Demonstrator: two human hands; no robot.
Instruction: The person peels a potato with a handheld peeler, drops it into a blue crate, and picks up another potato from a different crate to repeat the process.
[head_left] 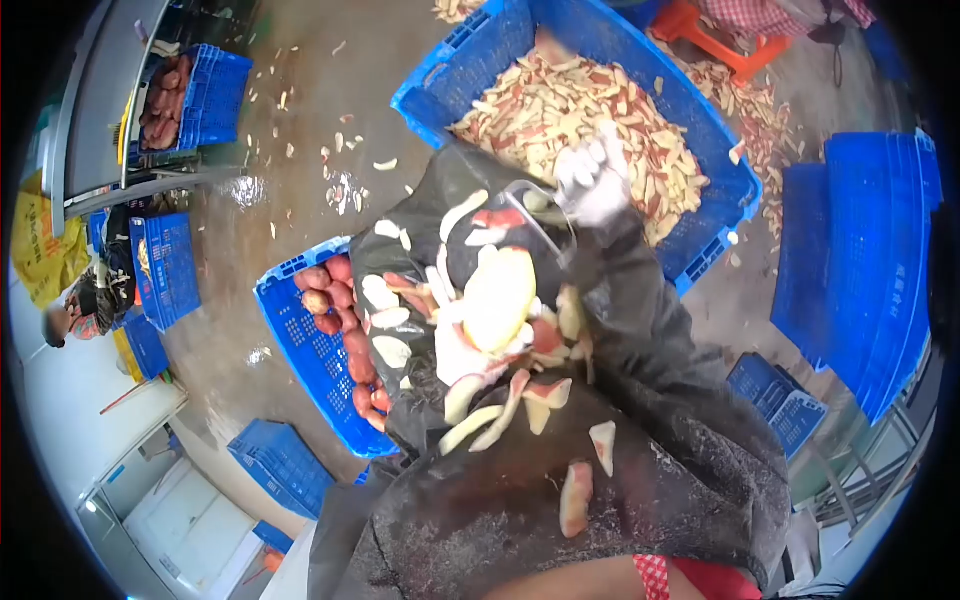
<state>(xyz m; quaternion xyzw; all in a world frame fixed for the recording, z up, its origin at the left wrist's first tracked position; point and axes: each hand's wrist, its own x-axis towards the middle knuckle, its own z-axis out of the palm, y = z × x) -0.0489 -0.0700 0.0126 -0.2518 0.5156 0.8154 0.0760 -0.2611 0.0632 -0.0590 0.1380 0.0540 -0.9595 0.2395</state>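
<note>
My left hand [462,358], in a white glove, is closed around a large peeled potato [502,295] with pale yellow flesh, held over my lap. My gloved right hand [596,182] grips a peeler [540,222]; its wide frame points toward the potato, a little apart from it. Strips of red and cream peel [497,420] lie over the dark apron [420,510] and around my left hand. Beyond my right hand stands a blue crate [735,190] heaped with peelings [560,105].
On the left, another blue crate [300,350] holds red-skinned potatoes [357,345]. Stacked blue crates [850,270] stand at right. A red stool [735,50] is at top right. Peel scraps litter the wet floor [320,80]. Another person [90,305] is at far left.
</note>
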